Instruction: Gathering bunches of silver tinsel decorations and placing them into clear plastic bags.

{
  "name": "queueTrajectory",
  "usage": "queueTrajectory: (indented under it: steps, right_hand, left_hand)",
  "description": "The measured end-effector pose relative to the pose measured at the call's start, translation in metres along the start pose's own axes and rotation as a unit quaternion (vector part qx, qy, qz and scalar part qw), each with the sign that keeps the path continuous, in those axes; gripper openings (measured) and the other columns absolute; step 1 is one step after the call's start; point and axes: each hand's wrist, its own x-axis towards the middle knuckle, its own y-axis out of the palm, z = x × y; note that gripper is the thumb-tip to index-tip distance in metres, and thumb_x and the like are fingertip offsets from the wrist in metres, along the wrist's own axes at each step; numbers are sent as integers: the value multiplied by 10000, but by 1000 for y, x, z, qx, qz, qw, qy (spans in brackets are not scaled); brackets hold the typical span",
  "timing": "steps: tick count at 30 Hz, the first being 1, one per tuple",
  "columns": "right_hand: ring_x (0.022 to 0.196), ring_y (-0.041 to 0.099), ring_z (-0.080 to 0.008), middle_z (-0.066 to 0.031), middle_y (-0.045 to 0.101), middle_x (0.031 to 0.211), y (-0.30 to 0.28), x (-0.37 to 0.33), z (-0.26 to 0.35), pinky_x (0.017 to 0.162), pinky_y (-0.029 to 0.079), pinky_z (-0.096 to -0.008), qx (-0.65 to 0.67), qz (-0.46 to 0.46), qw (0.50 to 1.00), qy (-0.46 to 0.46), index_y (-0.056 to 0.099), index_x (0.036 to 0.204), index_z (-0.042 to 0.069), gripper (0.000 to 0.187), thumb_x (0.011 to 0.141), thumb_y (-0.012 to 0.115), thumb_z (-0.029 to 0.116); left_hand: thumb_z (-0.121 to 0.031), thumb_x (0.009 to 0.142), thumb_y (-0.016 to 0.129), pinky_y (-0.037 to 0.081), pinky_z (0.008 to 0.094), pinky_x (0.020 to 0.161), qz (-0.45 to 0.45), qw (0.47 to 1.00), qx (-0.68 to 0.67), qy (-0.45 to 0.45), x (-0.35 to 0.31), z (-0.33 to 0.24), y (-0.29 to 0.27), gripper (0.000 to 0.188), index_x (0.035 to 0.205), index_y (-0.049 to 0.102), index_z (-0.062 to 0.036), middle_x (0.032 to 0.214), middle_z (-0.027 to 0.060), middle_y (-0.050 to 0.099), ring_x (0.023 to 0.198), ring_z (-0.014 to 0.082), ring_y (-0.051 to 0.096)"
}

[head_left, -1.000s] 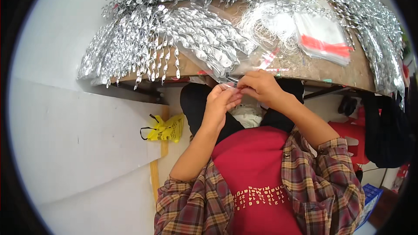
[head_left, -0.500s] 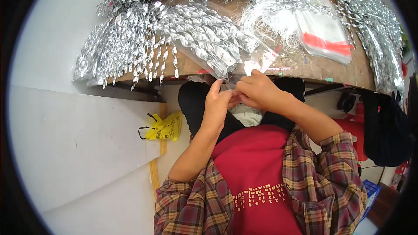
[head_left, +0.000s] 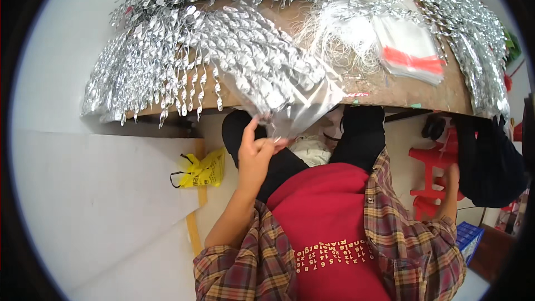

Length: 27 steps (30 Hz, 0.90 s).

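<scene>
My left hand (head_left: 255,153) pinches the lower corner of a clear plastic bag (head_left: 298,116) at the table's front edge, its index finger stretched up along the bag. Inside the bag lies a bundle of silver twisted strips (head_left: 262,56), slanting up and left across the table. The bag's near end hangs over the edge above my lap. Far off to the right, my right hand (head_left: 453,178) is down beside a red plastic stool (head_left: 429,161). It is seen edge-on, and its fingers do not show well enough to tell whether they hold anything.
Loose silver twisted strips (head_left: 134,72) hang over the table's left edge; more (head_left: 485,50) cover its right side. White cord (head_left: 340,33) lies tangled beside a stack of clear bags with red bands (head_left: 412,58). A yellow bag (head_left: 203,170) stands left, a blue crate (head_left: 468,239) lower right.
My right hand has let go of the plastic bag and swung down to the far right. My left hand, still on the bag, has moved slightly left and down, and the bag's end has spread out.
</scene>
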Motion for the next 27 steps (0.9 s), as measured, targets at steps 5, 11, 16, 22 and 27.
queueTrajectory:
  steps: [5, 11, 16, 22, 27]
  right_hand:
    - [901, 643, -342, -155, 671, 928, 74, 4, 107, 748, 514, -428, -494, 450, 727, 159, 609, 1050, 37, 386, 745, 644, 271]
    - [721, 607, -365, -139, 643, 791, 57, 81, 372, 658, 482, -440, -213, 168, 932, -239, 621, 912, 34, 197, 719, 651, 67]
    - [693, 611, -341, -130, 646, 775, 59, 97, 466, 651, 478, -414, -9, 276, 936, -216, 614, 1003, 54, 259, 744, 634, 48]
    - [896, 556, -273, -77, 596, 909, 100, 107, 466, 778, 445, -398, -99, 136, 918, -359, 633, 1025, 125, 327, 708, 687, 63]
    - [1204, 439, -316, -103, 426, 1373, 151, 80, 547, 949, 355, -447, 40, 121, 847, -516, 477, 1323, 200, 801, 591, 797, 139]
  left_hand:
    - [-52, 849, 612, 487, 314, 804, -146, 943, 267, 131, -23, -22, -29, 554, 1358, 403, 4, 977, 90, 681, 839, 187, 644]
    - [-32, 752, 622, 324, 478, 1046, -51, 606, 644, 464, 21, -41, -18, 589, 1304, 512, -206, 1401, 108, 430, 1288, 295, 403]
    - [-44, 712, 662, 362, 463, 1026, 51, 576, 665, 473, 46, -34, -32, 593, 1268, 546, -212, 1385, 51, 459, 1275, 292, 418]
    - [-73, 775, 607, 362, 484, 1028, 42, 603, 616, 505, 48, -31, -32, 512, 1250, 569, -261, 1370, 50, 470, 1275, 307, 420]
    - [-189, 750, 685, 307, 563, 1039, 62, 634, 588, 498, 45, -33, -39, 505, 1241, 586, -259, 1391, 81, 448, 1296, 345, 387]
